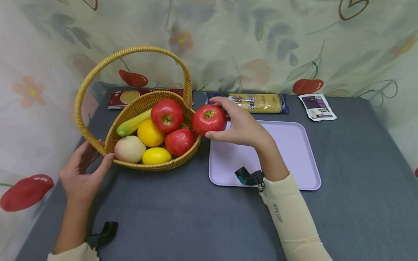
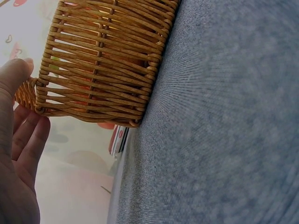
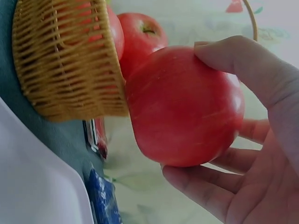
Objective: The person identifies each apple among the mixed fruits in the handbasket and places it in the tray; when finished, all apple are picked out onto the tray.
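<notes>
My right hand (image 1: 241, 125) holds a red apple (image 1: 209, 120) between thumb and fingers, level with the right rim of a wicker basket (image 1: 192, 154). In the right wrist view, that apple (image 3: 187, 109) overlaps the basket's edge. My left hand (image 1: 83, 172) pinches the basket's left end where the arched handle meets the rim, thumb on the near side. Inside the basket lie a red apple (image 1: 167, 115), another red apple (image 1: 179, 142), an orange (image 1: 151, 133), a lemon (image 1: 156, 156), a pale round fruit (image 1: 129, 149) and a long light-green vegetable (image 1: 134, 122).
A lilac tray (image 1: 264, 179) lies right of the basket, under my right forearm. Along the back are a blue-and-yellow pasta packet (image 1: 266, 103), a red packet (image 1: 117, 100) partly behind the basket, and a white-and-purple sachet (image 1: 317, 107). A patterned curtain (image 1: 222, 43) hangs behind the grey table (image 1: 183, 217).
</notes>
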The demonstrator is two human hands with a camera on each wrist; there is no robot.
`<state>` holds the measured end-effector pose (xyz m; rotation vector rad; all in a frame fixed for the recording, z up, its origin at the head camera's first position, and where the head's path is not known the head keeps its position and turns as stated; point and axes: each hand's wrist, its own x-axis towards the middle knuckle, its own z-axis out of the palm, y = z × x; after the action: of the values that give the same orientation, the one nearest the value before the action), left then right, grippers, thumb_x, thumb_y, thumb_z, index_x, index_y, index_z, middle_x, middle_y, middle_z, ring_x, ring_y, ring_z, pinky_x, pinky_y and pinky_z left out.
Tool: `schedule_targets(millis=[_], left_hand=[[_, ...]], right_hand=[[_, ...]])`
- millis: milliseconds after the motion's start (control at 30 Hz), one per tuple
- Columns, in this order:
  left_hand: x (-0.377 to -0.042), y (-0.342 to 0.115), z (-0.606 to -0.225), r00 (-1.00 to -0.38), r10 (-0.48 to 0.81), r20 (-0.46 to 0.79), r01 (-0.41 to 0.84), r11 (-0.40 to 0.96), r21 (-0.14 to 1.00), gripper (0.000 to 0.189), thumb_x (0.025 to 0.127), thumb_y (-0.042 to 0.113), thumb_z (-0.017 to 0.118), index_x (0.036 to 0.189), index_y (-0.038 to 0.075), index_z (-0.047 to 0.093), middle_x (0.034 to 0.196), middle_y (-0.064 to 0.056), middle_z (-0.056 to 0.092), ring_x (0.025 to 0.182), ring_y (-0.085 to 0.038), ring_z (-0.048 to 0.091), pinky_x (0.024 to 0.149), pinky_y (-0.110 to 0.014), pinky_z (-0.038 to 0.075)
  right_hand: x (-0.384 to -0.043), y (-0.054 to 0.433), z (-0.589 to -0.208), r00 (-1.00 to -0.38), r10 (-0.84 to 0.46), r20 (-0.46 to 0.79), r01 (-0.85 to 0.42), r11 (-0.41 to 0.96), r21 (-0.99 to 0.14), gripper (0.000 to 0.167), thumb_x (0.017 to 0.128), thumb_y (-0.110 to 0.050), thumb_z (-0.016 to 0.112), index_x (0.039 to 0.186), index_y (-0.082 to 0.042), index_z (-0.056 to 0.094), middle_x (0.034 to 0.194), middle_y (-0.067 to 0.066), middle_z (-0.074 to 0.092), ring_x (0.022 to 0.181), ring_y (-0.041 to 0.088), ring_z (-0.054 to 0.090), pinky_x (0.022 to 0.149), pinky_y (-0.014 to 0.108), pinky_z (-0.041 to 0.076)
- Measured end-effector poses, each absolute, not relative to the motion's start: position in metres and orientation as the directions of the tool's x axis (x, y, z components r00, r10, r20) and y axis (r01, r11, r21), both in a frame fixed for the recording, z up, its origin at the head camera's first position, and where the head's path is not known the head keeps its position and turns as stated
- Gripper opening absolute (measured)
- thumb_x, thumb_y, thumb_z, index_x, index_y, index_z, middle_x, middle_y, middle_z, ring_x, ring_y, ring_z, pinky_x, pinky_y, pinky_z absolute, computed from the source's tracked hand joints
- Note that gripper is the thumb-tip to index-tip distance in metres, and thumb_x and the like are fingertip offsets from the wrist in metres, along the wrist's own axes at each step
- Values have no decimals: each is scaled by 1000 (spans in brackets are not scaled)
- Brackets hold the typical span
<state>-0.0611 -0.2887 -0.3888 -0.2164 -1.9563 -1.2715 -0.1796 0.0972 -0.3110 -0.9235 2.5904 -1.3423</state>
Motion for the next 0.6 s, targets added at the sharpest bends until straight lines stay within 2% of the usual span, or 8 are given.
schedule_targets(millis=[267,433,600], left_hand=[[-59,-287,-386,-681,-255,686,520,492,699,50,75,-8,81,123,-9,66,111,-32,67,100,-12,70,87,-19,54],[-58,-284,-383,-685,-253,684,520,487,702,50,75,-8,81,123,-9,67,111,-32,67,100,-13,70,88,-19,54],[-57,-281,-379,-684,-251,685,519,493,699,49,76,-7,81,123,-9,67,111,-31,67,100,-12,70,88,-19,54]], right_hand=[[-187,110,-315,-833,-525,176,-475,514,-714,76,78,-30,85,145,-15,52,135,5,54,122,20,47,90,43,55],[-193,116,-319,-881,-446,154,-408,556,-724,77,77,-29,86,144,-12,52,142,8,49,127,24,45,91,46,55],[-200,124,-324,-932,-339,128,-311,564,-765,78,77,-27,86,144,-12,50,134,12,46,120,29,49,90,48,56]])
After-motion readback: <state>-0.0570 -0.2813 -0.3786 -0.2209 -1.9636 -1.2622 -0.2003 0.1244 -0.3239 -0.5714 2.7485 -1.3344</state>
